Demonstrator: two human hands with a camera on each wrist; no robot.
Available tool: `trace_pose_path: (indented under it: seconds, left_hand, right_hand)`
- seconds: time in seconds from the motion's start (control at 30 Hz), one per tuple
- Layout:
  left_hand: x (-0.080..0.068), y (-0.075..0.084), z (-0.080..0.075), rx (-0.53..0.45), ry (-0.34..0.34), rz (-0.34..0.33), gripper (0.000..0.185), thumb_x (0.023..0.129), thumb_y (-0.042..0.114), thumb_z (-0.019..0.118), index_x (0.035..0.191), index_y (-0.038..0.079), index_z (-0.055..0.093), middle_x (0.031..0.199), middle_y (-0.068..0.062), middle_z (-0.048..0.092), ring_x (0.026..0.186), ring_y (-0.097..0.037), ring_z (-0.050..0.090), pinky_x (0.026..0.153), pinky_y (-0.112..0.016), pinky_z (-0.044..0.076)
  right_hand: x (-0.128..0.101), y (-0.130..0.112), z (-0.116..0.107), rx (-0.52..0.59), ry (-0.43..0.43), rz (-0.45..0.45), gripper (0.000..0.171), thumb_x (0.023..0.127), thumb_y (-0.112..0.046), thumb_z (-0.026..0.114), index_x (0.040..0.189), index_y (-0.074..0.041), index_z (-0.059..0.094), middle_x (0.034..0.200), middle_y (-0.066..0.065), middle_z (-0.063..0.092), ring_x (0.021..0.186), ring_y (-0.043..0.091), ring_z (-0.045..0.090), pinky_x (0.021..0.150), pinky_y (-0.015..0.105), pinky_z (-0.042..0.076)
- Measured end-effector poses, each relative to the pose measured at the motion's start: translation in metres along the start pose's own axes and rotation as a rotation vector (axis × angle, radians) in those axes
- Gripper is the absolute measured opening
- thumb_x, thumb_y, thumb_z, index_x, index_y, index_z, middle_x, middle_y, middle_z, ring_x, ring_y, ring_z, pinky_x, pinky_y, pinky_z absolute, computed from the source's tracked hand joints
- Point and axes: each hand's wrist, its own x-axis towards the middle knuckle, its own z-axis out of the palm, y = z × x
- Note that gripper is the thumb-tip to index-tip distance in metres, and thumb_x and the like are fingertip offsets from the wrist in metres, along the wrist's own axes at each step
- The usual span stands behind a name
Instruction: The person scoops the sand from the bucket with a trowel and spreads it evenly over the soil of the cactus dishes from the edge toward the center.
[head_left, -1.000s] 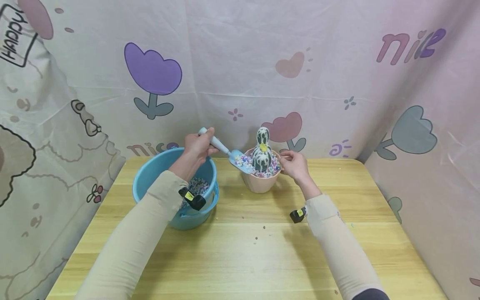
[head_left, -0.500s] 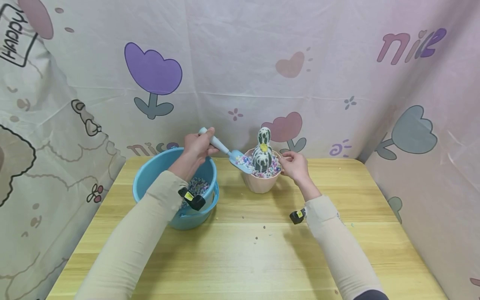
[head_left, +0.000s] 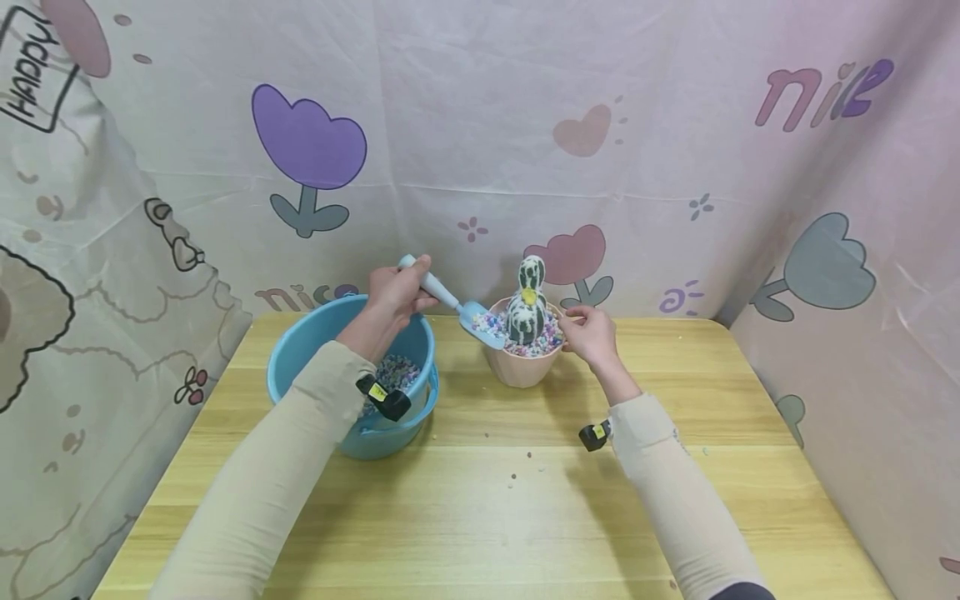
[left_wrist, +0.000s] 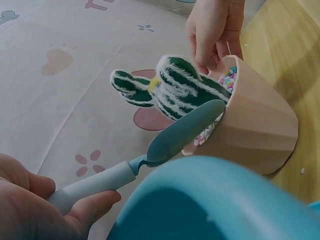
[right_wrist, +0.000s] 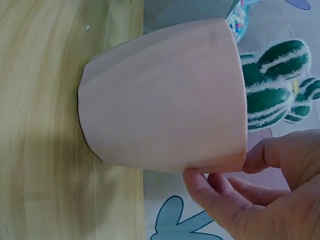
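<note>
Very little is changing from a moment ago: my hands are staying put, and the scoop blade is edging a touch deeper against the pebbles, so I judge the filling nearly done. My left hand [head_left: 396,293] is gripping the handle of the blue scoop [head_left: 480,322], whose blade is resting on the rim of the pink pot [head_left: 521,367]. My right hand [head_left: 589,332] is pinching that rim on the far side, steadying it. The pot is standing near the back of the tabletop [head_left: 495,508], holding coloured pebbles [head_left: 551,337] and an upright toy cactus [head_left: 527,302]. The blue bucket [head_left: 300,346] is sitting just beside my left arm; the cactus is crowding the scoop's path.
</note>
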Motion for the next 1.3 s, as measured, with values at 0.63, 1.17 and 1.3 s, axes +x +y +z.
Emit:
trace_pose_path:
  seconds: [0.63,1.17,1.3]
  left_hand:
    - [0.004,-0.002,0.002,-0.012,-0.013,-0.008,0.058,0.109,0.033,0.059,0.153,-0.004,0.046,0.154,-0.027,0.052,0.134,-0.037,0.063,0.108,-0.041,0.059]
    - [0.002,-0.001,0.003,0.008,-0.006,0.007,0.057,0.108,0.035,0.062,0.151,-0.002,0.051,0.150,-0.025,0.056,0.126,-0.034,0.069,0.103,-0.036,0.063]
    - [0.001,-0.001,0.003,0.010,-0.005,0.008,0.057,0.107,0.035,0.063,0.150,-0.002,0.053,0.149,-0.025,0.057,0.125,-0.035,0.070,0.104,-0.037,0.063]
  right_hand:
    - [0.018,0.012,-0.001,-0.022,-0.030,-0.016,0.039,0.104,-0.022,0.057,0.128,0.006,0.070,0.121,0.027,0.069,0.074,0.013,0.068,0.074,0.035,0.070]
    - [0.008,0.003,0.003,0.032,-0.044,0.048,0.039,0.104,-0.019,0.055,0.129,0.008,0.067,0.121,0.030,0.068,0.064,0.013,0.070,0.067,0.032,0.070]
    - [0.007,0.004,0.004,0.045,-0.040,0.056,0.040,0.103,-0.019,0.055,0.130,0.009,0.066,0.121,0.031,0.068,0.064,0.013,0.070,0.071,0.037,0.070]
